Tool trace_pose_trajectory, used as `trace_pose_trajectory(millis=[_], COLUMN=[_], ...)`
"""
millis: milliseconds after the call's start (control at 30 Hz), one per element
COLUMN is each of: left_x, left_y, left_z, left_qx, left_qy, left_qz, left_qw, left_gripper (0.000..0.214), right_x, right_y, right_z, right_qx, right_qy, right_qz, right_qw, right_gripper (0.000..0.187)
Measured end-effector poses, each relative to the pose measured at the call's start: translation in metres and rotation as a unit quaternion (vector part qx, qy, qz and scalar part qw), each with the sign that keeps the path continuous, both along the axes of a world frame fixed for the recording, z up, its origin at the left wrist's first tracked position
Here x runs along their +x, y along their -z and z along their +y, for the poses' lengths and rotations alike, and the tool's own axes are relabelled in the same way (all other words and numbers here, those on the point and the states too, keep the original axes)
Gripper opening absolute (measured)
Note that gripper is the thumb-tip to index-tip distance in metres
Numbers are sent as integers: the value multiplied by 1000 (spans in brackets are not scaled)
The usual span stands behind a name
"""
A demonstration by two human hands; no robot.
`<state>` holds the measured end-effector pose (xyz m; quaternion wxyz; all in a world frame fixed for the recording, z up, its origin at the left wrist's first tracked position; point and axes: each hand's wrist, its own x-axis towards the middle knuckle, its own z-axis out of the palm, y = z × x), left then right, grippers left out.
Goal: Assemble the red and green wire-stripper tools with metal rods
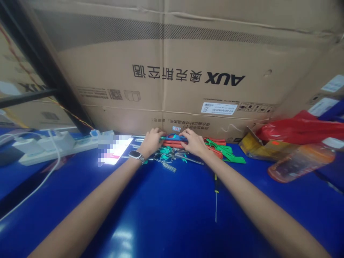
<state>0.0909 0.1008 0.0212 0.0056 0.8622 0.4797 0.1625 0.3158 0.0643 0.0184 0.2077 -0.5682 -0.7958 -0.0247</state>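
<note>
Across the back stands a big brown cardboard wall (172, 53) with upside-down words on it. In front of it is a shiny blue table (166, 218). Two bare arms reach over it: the left arm (88, 204) slants in from the bottom left, the right arm (258, 193) from the bottom right. They get closer together at the far end, with both palms down. A red bag (301, 127) sits far to the right, near an orange bottle (301, 161). On the other side is a white power strip (77, 145). A messy row of tools (185, 157), with red, green and silver bits, lies along the foot of the cardboard. The left hand (152, 141) and right hand (192, 141) are over it, fingers bent, near the two ends of a blue tool (173, 137). I can't tell if either hand grips it. A bright screen (120, 148) glows left of the left hand. One thin screwdriver (216, 191) lies below the right wrist. A small watch (135, 154) is on the left wrist.
</note>
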Motion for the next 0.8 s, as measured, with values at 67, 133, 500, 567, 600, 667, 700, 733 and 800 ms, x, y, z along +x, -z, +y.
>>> trace_pose_trajectory(millis=[67,133,500,567,600,667,700,733,800], left_x=[2,6,91,106,113,126,131,136,146], left_y=[-6,-13,-10,-4,-2,1,1,1,0], left_z=[-7,-16,-74,-78,-78,-77,-75,-73,-66], left_qx=[10,18,15,17,18,22,24,26,31], left_qy=[0,9,127,131,133,138,139,138,137], left_qz=[-17,-39,-22,7,17,26,32,38,51], left_qw=[1000,999,992,991,991,990,990,989,989], left_gripper=[31,29,22,25,27,27,28,28,31], right_x=[0,1,52,65,71,82,86,91,98], right_y=[0,-2,5,9,11,14,15,16,17], right_z=[-11,-27,-112,-118,-119,-120,-119,-117,-112], right_qx=[16,35,44,34,26,11,5,1,-5], right_qy=[-2,4,123,129,134,154,167,177,186], right_qz=[11,28,94,95,90,74,66,59,54], right_qw=[1000,999,987,986,986,985,984,982,981], right_gripper=[26,23,16,15,14,16,18,20,25])
